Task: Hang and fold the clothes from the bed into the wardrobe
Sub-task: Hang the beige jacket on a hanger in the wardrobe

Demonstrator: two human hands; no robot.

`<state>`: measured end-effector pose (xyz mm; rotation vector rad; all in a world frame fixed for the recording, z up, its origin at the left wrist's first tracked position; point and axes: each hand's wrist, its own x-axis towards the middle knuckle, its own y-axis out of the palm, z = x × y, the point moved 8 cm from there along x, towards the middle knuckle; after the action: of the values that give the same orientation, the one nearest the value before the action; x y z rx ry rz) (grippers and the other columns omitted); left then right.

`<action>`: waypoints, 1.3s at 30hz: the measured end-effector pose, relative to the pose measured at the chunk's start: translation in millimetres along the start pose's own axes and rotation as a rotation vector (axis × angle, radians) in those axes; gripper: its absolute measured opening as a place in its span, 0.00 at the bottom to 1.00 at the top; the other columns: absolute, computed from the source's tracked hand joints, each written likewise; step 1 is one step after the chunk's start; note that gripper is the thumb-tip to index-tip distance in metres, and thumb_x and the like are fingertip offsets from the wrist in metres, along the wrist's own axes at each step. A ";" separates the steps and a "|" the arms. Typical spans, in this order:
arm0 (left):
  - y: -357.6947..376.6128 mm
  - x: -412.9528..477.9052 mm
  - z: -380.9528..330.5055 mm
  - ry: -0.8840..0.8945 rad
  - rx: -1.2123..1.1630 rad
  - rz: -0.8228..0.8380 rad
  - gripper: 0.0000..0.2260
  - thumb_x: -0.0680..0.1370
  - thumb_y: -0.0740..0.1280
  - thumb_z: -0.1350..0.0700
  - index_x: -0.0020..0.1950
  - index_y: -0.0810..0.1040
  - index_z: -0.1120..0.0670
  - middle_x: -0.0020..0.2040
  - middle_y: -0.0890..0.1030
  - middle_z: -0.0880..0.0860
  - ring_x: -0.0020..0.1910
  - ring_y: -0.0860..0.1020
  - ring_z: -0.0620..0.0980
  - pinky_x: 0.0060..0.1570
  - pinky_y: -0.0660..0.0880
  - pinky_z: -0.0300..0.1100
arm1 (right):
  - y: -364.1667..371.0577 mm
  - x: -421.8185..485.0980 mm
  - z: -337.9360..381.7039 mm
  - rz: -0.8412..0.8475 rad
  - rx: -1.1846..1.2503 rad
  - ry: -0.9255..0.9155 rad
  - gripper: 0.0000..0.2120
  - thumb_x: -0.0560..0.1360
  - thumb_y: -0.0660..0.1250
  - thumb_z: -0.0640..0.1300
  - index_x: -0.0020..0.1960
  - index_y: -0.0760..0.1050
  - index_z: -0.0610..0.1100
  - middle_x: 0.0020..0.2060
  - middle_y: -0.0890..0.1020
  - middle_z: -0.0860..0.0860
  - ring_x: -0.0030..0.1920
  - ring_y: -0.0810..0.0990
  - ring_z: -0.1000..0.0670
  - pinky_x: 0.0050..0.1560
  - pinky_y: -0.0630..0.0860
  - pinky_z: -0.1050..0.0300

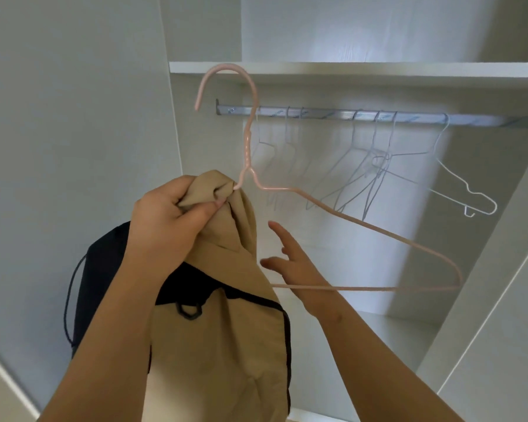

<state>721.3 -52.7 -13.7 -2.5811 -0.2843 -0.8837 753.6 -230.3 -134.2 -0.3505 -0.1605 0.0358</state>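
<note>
While the fingers of the left hand (pixel 165 220) grip the bunched tan garment (pixel 220 345) at the pink hanger's (pixel 247 147) neck, the right hand (pixel 299 269) spreads open-fingered by its bottom bar, before the wardrobe rail (pixel 326 114).

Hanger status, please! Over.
Left hand grips tan cloth over hanger. Right hand open, near its bottom bar. Hanger not yet on rail; spare hangers hang there.

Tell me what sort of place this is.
Most likely the inside of a clothes wardrobe: a metal hanging rail carries empty wire hangers, a white shelf runs above it, and the left hand grips a tan garment and a pink hanger.
</note>
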 end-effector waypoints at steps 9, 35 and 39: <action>-15.4 7.5 10.3 -0.087 -0.241 0.000 0.09 0.73 0.70 0.61 0.39 0.79 0.46 0.34 0.82 0.41 0.39 0.79 0.41 0.44 0.77 0.41 | 25.6 -0.3 29.3 0.271 0.060 -0.048 0.17 0.68 0.67 0.48 0.56 0.72 0.55 0.53 0.79 0.56 0.55 0.77 0.56 0.57 0.74 0.59; -14.8 25.2 26.3 0.107 0.071 0.274 0.08 0.66 0.74 0.58 0.33 0.78 0.61 0.29 0.77 0.56 0.28 0.73 0.43 0.29 0.68 0.31 | -85.4 -20.5 -35.1 0.009 -0.304 0.058 0.15 0.81 0.57 0.48 0.49 0.75 0.37 0.41 0.78 0.46 0.40 0.77 0.51 0.44 0.72 0.65; -3.1 23.5 22.2 0.272 0.255 0.379 0.05 0.66 0.73 0.43 0.35 0.79 0.39 0.33 0.79 0.40 0.33 0.76 0.39 0.31 0.69 0.31 | -100.0 -16.4 -35.6 0.004 -0.281 0.093 0.14 0.81 0.57 0.47 0.43 0.73 0.40 0.37 0.76 0.50 0.37 0.74 0.55 0.40 0.69 0.67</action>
<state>750.7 -38.9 -14.2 -2.1484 0.1575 -0.9674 743.9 -337.2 -135.2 -0.6321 -0.0726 0.0001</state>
